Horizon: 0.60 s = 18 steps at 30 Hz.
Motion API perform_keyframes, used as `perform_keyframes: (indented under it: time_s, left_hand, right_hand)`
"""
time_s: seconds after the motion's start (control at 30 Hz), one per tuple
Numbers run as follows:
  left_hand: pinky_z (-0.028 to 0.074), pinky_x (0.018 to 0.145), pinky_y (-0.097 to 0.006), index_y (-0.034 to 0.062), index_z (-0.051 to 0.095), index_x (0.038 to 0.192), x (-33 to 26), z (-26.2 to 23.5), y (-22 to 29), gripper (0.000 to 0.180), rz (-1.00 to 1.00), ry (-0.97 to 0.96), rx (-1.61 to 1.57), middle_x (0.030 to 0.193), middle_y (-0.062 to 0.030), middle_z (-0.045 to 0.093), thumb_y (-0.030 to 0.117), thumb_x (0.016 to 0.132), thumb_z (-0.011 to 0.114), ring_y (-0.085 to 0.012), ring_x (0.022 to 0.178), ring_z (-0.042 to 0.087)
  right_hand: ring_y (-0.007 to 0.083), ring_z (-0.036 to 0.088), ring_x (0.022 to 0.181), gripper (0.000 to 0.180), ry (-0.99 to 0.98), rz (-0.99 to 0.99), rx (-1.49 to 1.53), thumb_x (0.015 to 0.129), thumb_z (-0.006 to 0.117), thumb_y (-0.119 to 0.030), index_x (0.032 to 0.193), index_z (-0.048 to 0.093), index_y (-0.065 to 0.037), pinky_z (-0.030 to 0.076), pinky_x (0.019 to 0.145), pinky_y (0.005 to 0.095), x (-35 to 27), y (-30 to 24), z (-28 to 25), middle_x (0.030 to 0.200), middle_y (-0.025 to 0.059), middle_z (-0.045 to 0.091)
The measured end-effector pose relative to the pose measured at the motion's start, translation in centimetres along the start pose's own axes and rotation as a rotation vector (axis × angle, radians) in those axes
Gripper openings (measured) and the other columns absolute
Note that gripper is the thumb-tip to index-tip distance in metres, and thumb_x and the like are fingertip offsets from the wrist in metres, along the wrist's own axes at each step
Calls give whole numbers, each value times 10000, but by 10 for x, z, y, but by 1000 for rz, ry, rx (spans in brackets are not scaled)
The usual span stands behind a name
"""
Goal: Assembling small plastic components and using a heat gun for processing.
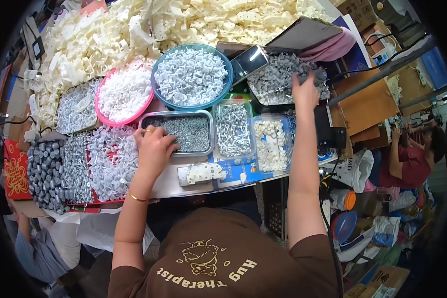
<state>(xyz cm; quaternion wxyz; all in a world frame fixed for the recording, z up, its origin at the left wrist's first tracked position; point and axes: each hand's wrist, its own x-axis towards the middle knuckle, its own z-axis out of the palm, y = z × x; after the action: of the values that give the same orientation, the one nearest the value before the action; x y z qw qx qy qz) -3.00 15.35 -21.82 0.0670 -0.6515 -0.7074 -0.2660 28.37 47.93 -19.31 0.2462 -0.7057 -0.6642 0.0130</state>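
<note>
My left hand (154, 146), a ring on one finger, rests over the left end of a metal tray (212, 136) of tiny screws (188, 130). Its fingers are bent together; whatever lies in them is hidden. At the far right my right hand (306, 92) reaches into a dark tray of grey plastic pieces (275, 77). Those fingertips curl down among the pieces, and what they grip cannot be made out. On the table in front of the metal tray lies a white perforated plastic part (202, 173).
Beyond stand a teal basin (156, 84) and a pink basin (100, 107) of white fasteners. Clear tubs hold long screws (233, 129) and small white pieces (270, 144). Grey caps (45, 171) lie left. A phone (250, 64) leans beside the teal basin; cream plastic parts (99, 39) pile behind.
</note>
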Motion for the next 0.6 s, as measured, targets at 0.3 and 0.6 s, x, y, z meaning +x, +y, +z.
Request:
perform_keyframes:
  time_s: [0.3, 0.6]
  left_hand:
    - [303, 890, -407, 139, 714, 770, -1, 3, -1, 112, -88, -16, -71, 780, 22, 642, 201, 768, 807, -191, 839, 579]
    - [321, 900, -410, 125, 677, 777, -4, 2, 3, 133, -168, 32, -125, 818, 13, 660, 201, 832, 772, -197, 862, 589]
  right_hand:
    - [470, 678, 965, 717, 134, 90, 271, 893, 716, -360, 1412, 274, -139, 498, 877, 525, -2, -6, 3, 955, 274, 709]
    - [176, 561, 635, 280, -226, 219, 1719, 928, 662, -202, 1102, 487, -71, 480, 566, 359, -49, -37, -75, 755, 51, 548]
